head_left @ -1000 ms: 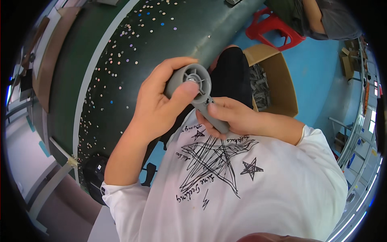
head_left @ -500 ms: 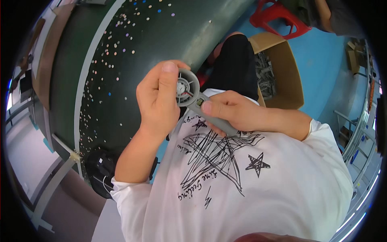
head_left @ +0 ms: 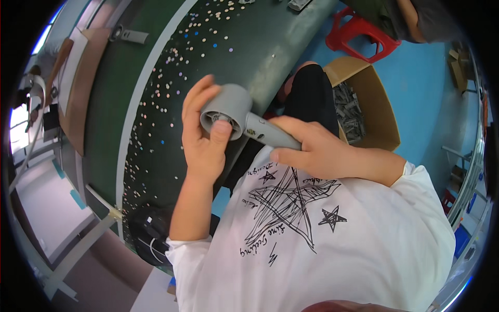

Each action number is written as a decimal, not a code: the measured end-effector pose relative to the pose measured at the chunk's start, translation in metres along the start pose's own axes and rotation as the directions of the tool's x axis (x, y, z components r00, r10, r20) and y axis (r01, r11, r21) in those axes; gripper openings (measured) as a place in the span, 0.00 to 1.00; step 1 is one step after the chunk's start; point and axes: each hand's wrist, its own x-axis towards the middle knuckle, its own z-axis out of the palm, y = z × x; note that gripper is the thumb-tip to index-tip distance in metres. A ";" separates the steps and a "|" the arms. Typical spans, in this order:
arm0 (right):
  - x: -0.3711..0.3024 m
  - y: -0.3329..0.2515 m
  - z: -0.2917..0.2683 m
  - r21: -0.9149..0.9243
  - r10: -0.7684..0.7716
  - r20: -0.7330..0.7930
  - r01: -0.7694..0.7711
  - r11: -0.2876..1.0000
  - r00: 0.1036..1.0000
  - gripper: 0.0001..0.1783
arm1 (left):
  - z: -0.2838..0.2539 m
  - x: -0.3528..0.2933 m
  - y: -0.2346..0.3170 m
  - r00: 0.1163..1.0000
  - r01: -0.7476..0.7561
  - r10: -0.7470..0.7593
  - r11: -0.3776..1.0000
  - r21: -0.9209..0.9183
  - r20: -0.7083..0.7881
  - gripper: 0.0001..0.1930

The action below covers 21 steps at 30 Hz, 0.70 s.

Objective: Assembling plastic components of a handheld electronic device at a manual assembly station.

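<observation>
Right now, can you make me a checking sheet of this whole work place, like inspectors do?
Surface: green table, sprinkled with dots.
Things in hand: one gray fan, a round head with a handle.
Clutter: small pale and blue dots; loose or printed, can't tell.
Grips: left grip on the fan's head; right grip around its handle.
Cables: what looks like a white cord, lower left.
Surroundings: cardboard box of gray parts, red stool, blue floor, another person.

Room to pass L of bare L hand [head_left: 202, 148], over dark-green flat worktop [head_left: 244, 65]; fwd of bare R hand [head_left: 325, 153], black-clad leg [head_left: 310, 99] & open brown cardboard box [head_left: 378, 106] in way.
</observation>
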 end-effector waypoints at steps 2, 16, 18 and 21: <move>0.001 0.004 0.001 -0.162 -0.138 -0.113 0.119 0.980 0.984 0.26 | 0.011 -0.011 0.014 0.955 0.222 -0.241 0.967 -0.123 -0.172 0.44; -0.003 0.010 0.008 0.118 -0.164 -0.078 0.172 0.978 0.983 0.27 | 0.055 -0.020 0.036 0.894 0.358 -0.446 0.765 -0.535 -0.040 0.31; -0.005 0.013 0.007 0.391 -0.056 -0.046 0.070 0.918 0.997 0.27 | 0.055 -0.020 0.038 0.838 0.450 -0.545 0.657 -0.605 0.032 0.28; -0.005 0.017 0.002 0.546 0.082 0.119 -0.134 0.827 0.990 0.26 | 0.050 -0.030 0.035 0.739 0.593 -0.658 0.529 -0.608 0.148 0.26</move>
